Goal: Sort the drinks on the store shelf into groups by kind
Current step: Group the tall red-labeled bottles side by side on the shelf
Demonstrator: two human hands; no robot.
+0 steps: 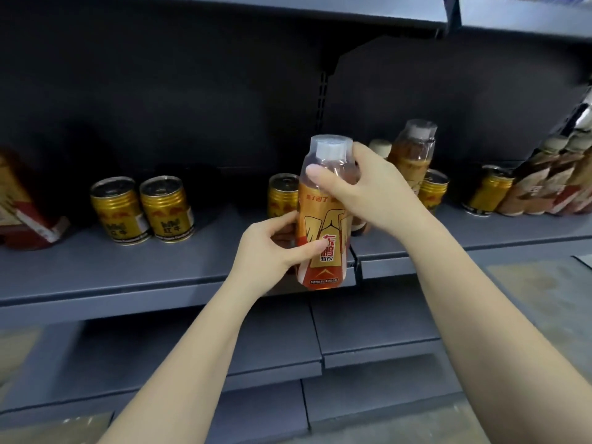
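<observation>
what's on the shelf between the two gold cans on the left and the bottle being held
In the head view, one more gold can stands there, just behind the held bottle and the left hand. Otherwise the shelf is bare past the two cans.

You have a grey shelf [96, 277] carrying two gold cans [142, 209] side by side left of middle, a red carton [22, 203] at its left end, more gold cans [432, 190] and brown bottles [551, 181] toward the right end.
</observation>
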